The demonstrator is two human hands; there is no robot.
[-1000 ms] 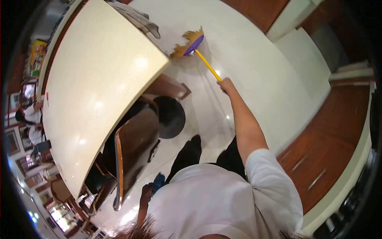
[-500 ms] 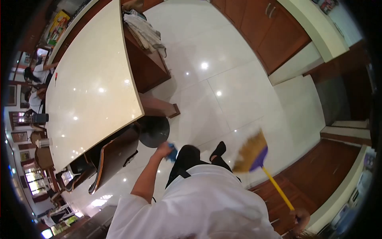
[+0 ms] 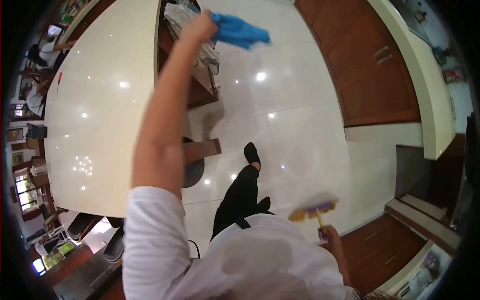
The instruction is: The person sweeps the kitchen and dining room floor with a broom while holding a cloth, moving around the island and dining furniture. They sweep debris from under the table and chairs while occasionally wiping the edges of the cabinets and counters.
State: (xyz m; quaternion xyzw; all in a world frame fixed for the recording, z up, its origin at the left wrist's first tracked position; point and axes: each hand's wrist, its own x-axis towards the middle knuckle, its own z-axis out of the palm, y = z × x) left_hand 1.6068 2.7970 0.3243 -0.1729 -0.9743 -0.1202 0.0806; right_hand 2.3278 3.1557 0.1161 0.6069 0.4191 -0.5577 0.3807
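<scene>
Head view: the left hand (image 3: 201,28) has its fingers clenched on a blue cloth (image 3: 242,33) that spreads beyond them, and the right hand (image 3: 330,233) grasps a broom (image 3: 320,207), its head just past those fingers.

We count one left hand (image 3: 199,27), one right hand (image 3: 330,234), one blue cloth (image 3: 241,31) and one broom (image 3: 315,210).
Around these we find one pale tabletop (image 3: 105,115), one wooden table leg (image 3: 202,150), one round dark base (image 3: 195,174) partly hidden behind that leg, and one red-handled tool (image 3: 59,82); we see two dark shoes, a forward shoe (image 3: 251,154) and a rear shoe (image 3: 264,204), two dark chairs (image 3: 82,226) at the tabletop's lower end, two handles (image 3: 383,55) on the upper cabinet doors, and two people in white at the left, an upper person (image 3: 49,54) and a lower person (image 3: 35,102), while the pale cloths (image 3: 175,19) overlap too much for us to number.
</scene>
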